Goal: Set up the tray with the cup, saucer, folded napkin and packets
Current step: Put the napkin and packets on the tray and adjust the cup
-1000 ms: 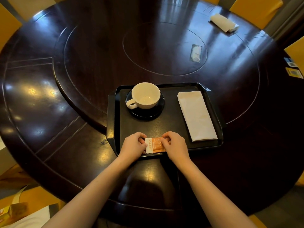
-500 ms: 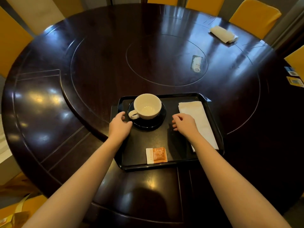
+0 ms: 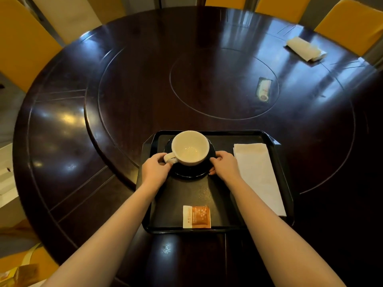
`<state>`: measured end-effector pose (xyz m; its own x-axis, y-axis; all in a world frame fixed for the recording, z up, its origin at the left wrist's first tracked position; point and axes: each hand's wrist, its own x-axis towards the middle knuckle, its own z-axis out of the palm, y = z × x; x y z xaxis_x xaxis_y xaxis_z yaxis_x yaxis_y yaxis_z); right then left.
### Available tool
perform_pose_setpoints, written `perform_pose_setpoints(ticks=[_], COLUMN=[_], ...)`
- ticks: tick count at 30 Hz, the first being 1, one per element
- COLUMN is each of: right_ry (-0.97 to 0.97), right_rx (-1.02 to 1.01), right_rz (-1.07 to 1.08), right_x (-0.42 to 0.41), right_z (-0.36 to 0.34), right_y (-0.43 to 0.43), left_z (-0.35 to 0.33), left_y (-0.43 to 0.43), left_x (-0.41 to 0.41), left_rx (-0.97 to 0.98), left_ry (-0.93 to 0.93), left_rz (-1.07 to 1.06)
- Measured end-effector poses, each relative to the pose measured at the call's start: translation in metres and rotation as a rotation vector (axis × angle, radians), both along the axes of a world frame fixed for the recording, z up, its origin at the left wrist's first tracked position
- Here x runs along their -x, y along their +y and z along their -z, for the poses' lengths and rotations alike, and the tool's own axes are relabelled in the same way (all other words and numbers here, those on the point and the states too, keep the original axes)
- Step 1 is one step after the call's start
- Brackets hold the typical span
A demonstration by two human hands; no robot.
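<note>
Both my hands gripping saucer [image 3: 187, 171] edges, left hand [image 3: 154, 172] hiding cup [image 3: 190, 147] handle tip, right hand [image 3: 224, 165] covering rim; my arm overlapping napkin [image 3: 257, 172] corner.

1. The desk [image 3: 128, 104] is showing a very dark reddish-brown gloss, with pale reflections and thin inlaid ring lines.
2. The tray [image 3: 287, 183] is looking plain black.
3. The cup [image 3: 190, 148] is showing cream-white inside and out.
4. The saucer [image 3: 189, 172] beneath it is looking glossy black.
5. The folded napkin [image 3: 259, 175] is showing plain white.
6. The packet [image 3: 196, 216] at the tray's near edge is showing orange with pale dots and a white strip on its left side.
7. The chairs [image 3: 352, 21] around the desk's far edge are showing mustard yellow.
</note>
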<state>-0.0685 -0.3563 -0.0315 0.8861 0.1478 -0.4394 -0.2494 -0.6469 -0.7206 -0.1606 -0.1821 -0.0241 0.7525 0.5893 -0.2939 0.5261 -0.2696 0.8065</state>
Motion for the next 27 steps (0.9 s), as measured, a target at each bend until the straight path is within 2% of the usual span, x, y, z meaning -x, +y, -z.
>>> perform_pose_setpoints(ticks=[9, 13, 15, 18, 21, 27], right_ry=[0.025, -0.276, -0.288, -0.130, -0.060, -0.096], right_rx=[0.001, 0.155, 0.063, -0.155, -0.308, -0.324], right_rz=[-0.014, -0.090, -0.250, -0.418, -0.354, -0.255], right_x=[0.009, 0.001, -0.006, -0.008, -0.003, 0.009], right_z=[0.001, -0.006, -0.014, -0.022, -0.020, -0.012], right_y=[-0.006, -0.013, -0.012, -0.009, -0.010, -0.009], left_z=[0.002, -0.006, -0.010, -0.014, -0.015, -0.019], left_y=[-0.004, 0.005, 0.008, 0.010, 0.015, 0.026], left_x=[0.006, 0.006, 0.003, -0.003, -0.007, -0.019], left_rx=[-0.025, -0.250, -0.310, -0.316, -0.320, -0.326], left_ry=[0.005, -0.016, -0.047, -0.067, -0.053, -0.011], left_rz=[0.025, 0.155, 0.205, 0.245, 0.275, 0.357])
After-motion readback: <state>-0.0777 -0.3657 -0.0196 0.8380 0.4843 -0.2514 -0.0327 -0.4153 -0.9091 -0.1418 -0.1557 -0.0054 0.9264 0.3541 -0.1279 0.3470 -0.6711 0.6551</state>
